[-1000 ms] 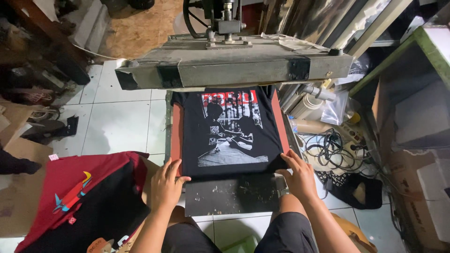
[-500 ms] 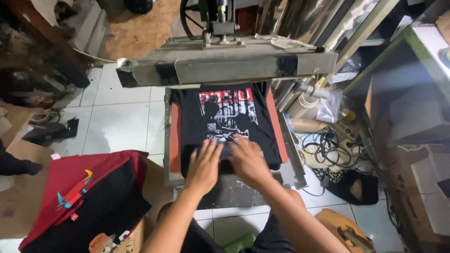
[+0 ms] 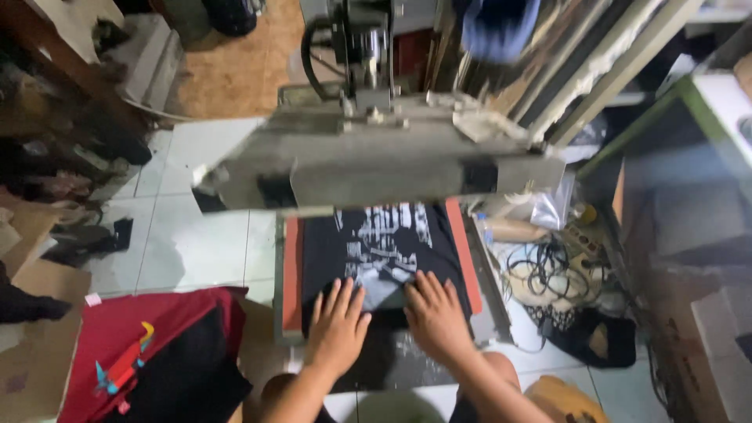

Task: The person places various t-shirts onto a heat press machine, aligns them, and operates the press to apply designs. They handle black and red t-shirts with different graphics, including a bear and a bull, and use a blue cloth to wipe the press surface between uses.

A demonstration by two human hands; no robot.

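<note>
Both hands lie flat, fingers spread, gripping nothing: left hand [image 3: 338, 325] and right hand [image 3: 435, 313] press side by side on the near part of the black printed T-shirt [image 3: 384, 251]. The garment is spread over the orange lower platen [image 3: 292, 266], evidently to keep it smooth. The grey upper plate [image 3: 376, 168] stands raised above. A red garment [image 3: 149, 345] lies near left.

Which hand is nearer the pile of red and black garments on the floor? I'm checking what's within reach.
Left. The left hand lies on the black printed shirt, closer to the garment pile; the right hand lies farther away.
</note>
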